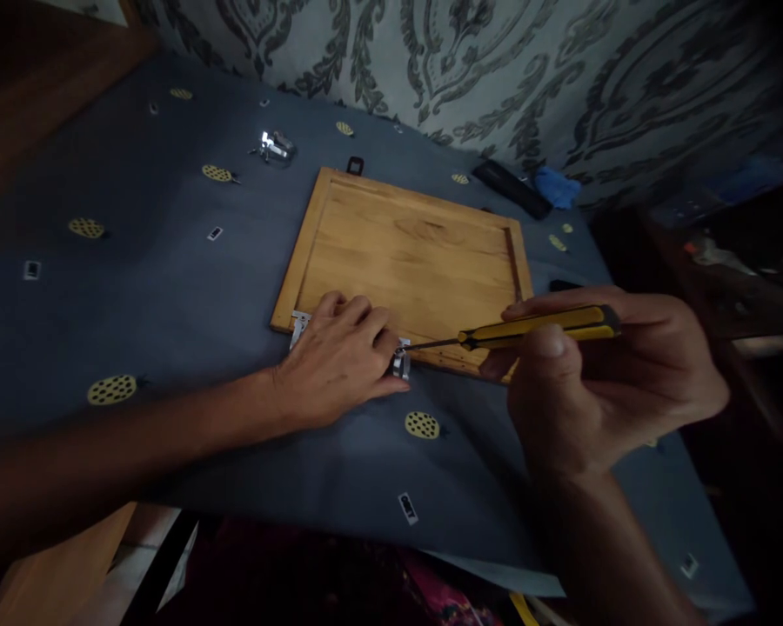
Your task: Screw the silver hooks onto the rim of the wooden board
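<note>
A wooden panel with a raised frame lies flat on a blue patterned cloth. My left hand rests on the panel's near edge, fingers curled over a silver metal bracket whose other end shows at the hand's left. My right hand grips a yellow-and-black screwdriver, held nearly level. Its thin shaft points left and its tip meets the bracket beside my left fingers.
A shiny metal fitting lies on the cloth behind the panel's left corner. A black bar-shaped object and a blue rag sit at the back by the patterned wall. The cloth's near edge hangs over the table front.
</note>
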Action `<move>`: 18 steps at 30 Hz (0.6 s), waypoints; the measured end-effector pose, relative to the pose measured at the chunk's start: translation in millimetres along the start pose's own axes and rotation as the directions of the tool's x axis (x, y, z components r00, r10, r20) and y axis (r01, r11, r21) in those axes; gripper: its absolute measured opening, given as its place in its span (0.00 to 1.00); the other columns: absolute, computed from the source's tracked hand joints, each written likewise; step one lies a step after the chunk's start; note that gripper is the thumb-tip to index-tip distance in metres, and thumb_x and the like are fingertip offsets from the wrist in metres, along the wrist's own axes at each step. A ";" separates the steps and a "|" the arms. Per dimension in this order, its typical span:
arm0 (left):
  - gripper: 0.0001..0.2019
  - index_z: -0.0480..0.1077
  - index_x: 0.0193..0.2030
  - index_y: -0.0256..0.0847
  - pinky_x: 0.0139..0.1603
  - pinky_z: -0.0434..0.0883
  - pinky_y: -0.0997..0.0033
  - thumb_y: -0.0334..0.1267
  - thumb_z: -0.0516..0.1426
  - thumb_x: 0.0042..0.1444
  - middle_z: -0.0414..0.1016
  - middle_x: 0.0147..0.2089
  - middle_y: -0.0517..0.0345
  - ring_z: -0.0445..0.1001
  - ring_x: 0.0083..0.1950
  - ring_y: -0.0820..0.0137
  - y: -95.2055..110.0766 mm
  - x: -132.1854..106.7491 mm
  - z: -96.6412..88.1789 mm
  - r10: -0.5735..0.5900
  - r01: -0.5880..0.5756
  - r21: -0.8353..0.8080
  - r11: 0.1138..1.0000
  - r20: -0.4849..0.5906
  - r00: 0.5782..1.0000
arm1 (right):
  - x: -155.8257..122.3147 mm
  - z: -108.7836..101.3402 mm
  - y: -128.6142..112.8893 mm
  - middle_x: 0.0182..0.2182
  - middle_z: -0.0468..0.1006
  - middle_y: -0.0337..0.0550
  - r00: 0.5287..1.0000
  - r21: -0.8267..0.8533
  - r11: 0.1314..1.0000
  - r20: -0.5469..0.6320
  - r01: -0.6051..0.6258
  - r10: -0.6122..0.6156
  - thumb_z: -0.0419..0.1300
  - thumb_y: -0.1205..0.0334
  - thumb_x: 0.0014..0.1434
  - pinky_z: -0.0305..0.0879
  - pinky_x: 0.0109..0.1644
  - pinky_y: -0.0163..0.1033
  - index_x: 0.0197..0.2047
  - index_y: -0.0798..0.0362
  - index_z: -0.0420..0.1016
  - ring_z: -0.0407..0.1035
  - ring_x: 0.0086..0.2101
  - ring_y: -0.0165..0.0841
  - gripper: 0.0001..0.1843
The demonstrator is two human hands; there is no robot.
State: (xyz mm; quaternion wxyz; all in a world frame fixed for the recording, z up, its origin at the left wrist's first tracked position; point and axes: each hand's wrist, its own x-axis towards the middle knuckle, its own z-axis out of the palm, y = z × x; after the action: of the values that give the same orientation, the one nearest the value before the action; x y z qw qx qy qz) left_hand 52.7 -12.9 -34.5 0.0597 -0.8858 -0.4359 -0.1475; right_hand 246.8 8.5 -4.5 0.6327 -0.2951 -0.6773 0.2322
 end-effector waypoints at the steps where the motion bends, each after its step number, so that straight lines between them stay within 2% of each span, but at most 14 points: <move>1: 0.25 0.75 0.46 0.33 0.50 0.62 0.54 0.58 0.57 0.63 0.74 0.44 0.48 0.70 0.50 0.55 0.1 0.1 -0.2 0.000 0.000 0.000 1.000 0.006 1.000 | -1.4 -0.8 -1.2 0.36 0.82 0.38 1.000 -0.005 1.000 0.015 0.020 -0.020 0.71 0.72 0.53 0.70 0.17 0.32 0.44 0.52 0.80 0.72 0.22 0.25 0.14; 4: 0.25 0.75 0.46 0.33 0.50 0.62 0.54 0.57 0.57 0.63 0.74 0.44 0.47 0.70 0.51 0.55 0.3 0.2 -0.8 0.001 -0.001 0.000 1.000 0.018 1.000 | -6.9 -2.4 -7.2 0.36 0.82 0.41 0.992 -0.092 0.993 0.102 0.077 -0.067 0.71 0.68 0.55 0.72 0.22 0.36 0.47 0.49 0.81 0.74 0.27 0.30 0.15; 7: 0.24 0.75 0.46 0.33 0.50 0.62 0.54 0.57 0.57 0.64 0.74 0.45 0.47 0.70 0.50 0.55 0.0 0.1 -1.0 0.007 -0.007 -0.003 1.000 0.025 1.000 | -10.1 -1.7 -11.2 0.36 0.82 0.41 0.985 -0.158 0.984 0.164 0.083 -0.057 0.69 0.63 0.57 0.71 0.22 0.38 0.46 0.49 0.81 0.74 0.25 0.31 0.12; 9: 0.24 0.75 0.46 0.33 0.50 0.61 0.55 0.57 0.57 0.64 0.75 0.45 0.47 0.70 0.50 0.55 -0.3 0.1 -1.0 0.008 -0.008 -0.005 1.000 0.032 0.999 | -8.7 -0.2 -9.4 0.35 0.82 0.40 0.993 -0.125 0.992 0.122 0.018 -0.003 0.68 0.61 0.59 0.70 0.20 0.37 0.45 0.48 0.81 0.73 0.23 0.29 0.10; 12: 0.24 0.75 0.47 0.34 0.51 0.60 0.56 0.57 0.57 0.63 0.75 0.45 0.48 0.69 0.50 0.56 -0.5 0.2 -0.6 -0.003 0.004 -0.006 1.000 0.033 0.999 | -2.2 2.0 -1.9 0.35 0.82 0.38 0.989 -0.003 0.989 0.019 -0.145 0.145 0.67 0.59 0.61 0.68 0.19 0.34 0.40 0.50 0.79 0.70 0.19 0.25 0.05; 14: 0.24 0.75 0.46 0.34 0.51 0.60 0.57 0.57 0.58 0.63 0.75 0.45 0.48 0.69 0.50 0.57 -0.6 0.2 -0.3 -0.006 0.006 -0.007 1.000 0.025 1.000 | 2.5 3.5 2.0 0.34 0.83 0.37 0.978 0.078 0.975 -0.006 -0.207 0.208 0.69 0.57 0.59 0.65 0.17 0.32 0.35 0.51 0.75 0.68 0.16 0.23 0.08; 18: 0.24 0.75 0.47 0.34 0.49 0.59 0.58 0.57 0.58 0.63 0.75 0.45 0.48 0.69 0.50 0.57 -0.9 -0.2 0.8 0.000 0.000 -0.001 1.000 0.016 1.000 | 6.1 7.1 0.3 0.30 0.84 0.36 0.970 0.139 0.962 -0.018 -0.236 0.241 0.73 0.56 0.54 0.58 0.13 0.30 0.31 0.50 0.65 0.64 0.12 0.23 0.18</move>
State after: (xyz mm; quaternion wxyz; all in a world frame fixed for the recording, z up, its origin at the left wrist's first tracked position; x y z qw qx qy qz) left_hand 52.0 -12.3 -35.3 0.0556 -0.8869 -0.4363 -0.1409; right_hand 239.6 13.3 -0.9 0.6306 -0.3347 -0.6081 0.3471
